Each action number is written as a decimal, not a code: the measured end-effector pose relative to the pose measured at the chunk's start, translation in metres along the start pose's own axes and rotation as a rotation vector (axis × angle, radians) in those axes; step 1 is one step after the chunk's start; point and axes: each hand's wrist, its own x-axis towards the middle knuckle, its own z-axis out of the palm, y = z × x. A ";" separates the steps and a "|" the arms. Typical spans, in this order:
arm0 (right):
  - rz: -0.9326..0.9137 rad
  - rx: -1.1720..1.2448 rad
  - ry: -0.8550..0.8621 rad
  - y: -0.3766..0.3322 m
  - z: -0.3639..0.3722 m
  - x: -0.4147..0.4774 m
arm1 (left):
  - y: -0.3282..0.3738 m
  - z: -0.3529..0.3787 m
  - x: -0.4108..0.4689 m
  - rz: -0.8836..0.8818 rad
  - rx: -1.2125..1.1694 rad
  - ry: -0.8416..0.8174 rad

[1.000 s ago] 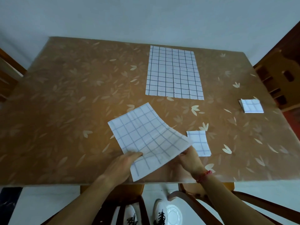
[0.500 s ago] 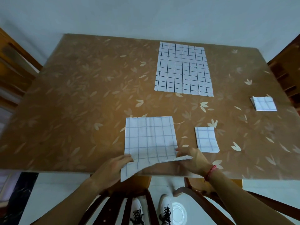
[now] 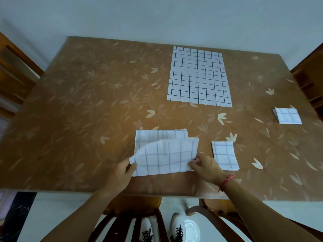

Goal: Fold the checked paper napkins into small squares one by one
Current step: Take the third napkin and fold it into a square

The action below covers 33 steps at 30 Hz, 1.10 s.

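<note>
A white checked napkin (image 3: 164,154) lies near the table's front edge, its near half lifted and curling over the far half. My left hand (image 3: 120,173) pinches the lifted flap's left corner. My right hand (image 3: 206,165) pinches its right corner. A small folded napkin (image 3: 224,155) lies just right of my right hand. Another folded square (image 3: 288,116) sits at the right edge. A flat stack of unfolded checked napkins (image 3: 198,76) lies at the far middle of the table.
The brown leaf-patterned table (image 3: 83,105) fills the view, with a wall behind it. Wooden chairs stand at the left (image 3: 12,70) and right (image 3: 309,75) ends. A chair back (image 3: 129,222) and white shoes (image 3: 178,227) show below the front edge.
The napkin was held up tilted, then laid flat on the table. Both hands have since lifted its near edge and carried it forward over the far half.
</note>
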 end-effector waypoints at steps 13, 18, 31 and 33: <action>0.083 -0.016 0.128 -0.003 0.004 0.046 | 0.001 0.007 0.026 -0.145 -0.157 -0.021; 0.090 0.002 0.209 -0.004 0.008 0.046 | -0.004 0.011 0.027 -0.090 0.043 0.033; -0.426 -0.594 0.243 -0.033 0.078 -0.016 | 0.000 0.079 -0.021 0.574 0.637 -0.019; -0.483 -0.651 0.180 -0.033 0.091 -0.025 | -0.008 0.085 -0.023 0.564 0.672 -0.046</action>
